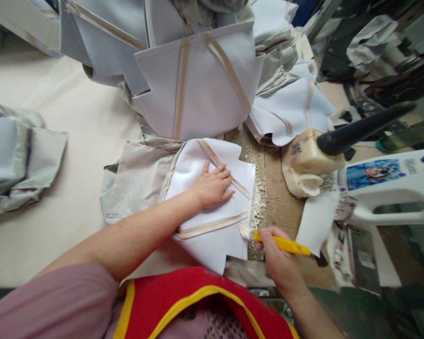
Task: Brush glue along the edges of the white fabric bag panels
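Observation:
My left hand [214,187] lies flat with its fingers spread on a white fabric piece [201,212] that has tan strips and grey cloth attached at its left. My right hand [277,254] is closed around the yellow handle of a brush [284,244]. The whitish bristles touch the right edge of the white piece, near its lower corner. Beneath that edge is a board strip [257,193] crusted with dried, pale residue.
More white pieces with tan strips [212,84] are piled behind. Folded grey cloth [45,160] sits at the left. At the right stand a stained container [304,160] with a black spout-like piece and a white jug [395,188] lying nearby.

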The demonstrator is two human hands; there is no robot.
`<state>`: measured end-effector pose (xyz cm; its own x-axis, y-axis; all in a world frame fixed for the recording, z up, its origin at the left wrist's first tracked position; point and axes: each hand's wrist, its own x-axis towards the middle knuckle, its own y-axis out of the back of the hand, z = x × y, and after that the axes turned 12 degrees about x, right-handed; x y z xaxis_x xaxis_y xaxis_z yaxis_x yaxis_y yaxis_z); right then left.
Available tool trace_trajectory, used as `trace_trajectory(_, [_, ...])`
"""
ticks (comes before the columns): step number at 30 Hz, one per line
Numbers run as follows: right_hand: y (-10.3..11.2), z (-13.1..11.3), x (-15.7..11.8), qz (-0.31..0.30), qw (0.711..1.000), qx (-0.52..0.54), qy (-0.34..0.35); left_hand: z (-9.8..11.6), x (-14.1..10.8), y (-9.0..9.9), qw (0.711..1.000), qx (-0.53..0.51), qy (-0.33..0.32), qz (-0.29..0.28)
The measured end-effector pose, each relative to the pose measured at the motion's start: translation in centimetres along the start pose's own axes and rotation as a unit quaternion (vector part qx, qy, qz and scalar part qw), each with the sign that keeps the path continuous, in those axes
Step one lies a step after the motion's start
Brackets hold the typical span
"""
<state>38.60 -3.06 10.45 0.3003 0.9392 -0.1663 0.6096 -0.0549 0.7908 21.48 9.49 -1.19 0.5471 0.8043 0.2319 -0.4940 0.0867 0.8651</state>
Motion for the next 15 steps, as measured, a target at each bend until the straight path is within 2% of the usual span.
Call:
trace_trajectory(3, [0.2, 0.5, -3.4, -0.019, 1.000, -0.013, -0.019, 0.0, 0.0, 0.0, 1.000, -0.004, 0.001, -0.001])
trace_trajectory(5, [0.5, 0.7, -4.6, -0.023, 0.999, -0.015, -0.021, 0.1, 0.0, 0.0, 1.000, -0.008, 0.003, -0.002])
trace_trajectory(7, [0.8, 1.0, -4.7, -0.018, 0.999, -0.005, -0.028, 0.1, 0.0, 0.0, 1.000, -0.009, 0.003, -0.005])
trace_trajectory(12, [0.9, 1.8, -3.3, 0.060, 0.998, 0.031, 0.005, 0.2, 0.0, 0.2, 1.000, -0.003, 0.001, -0.019])
trace_trajectory(15, [0.4, 1.9, -4.4, 0.013, 1.000, 0.020, -0.009, 0.2, 0.0, 0.3, 1.000, 0.001, 0.001, -0.019])
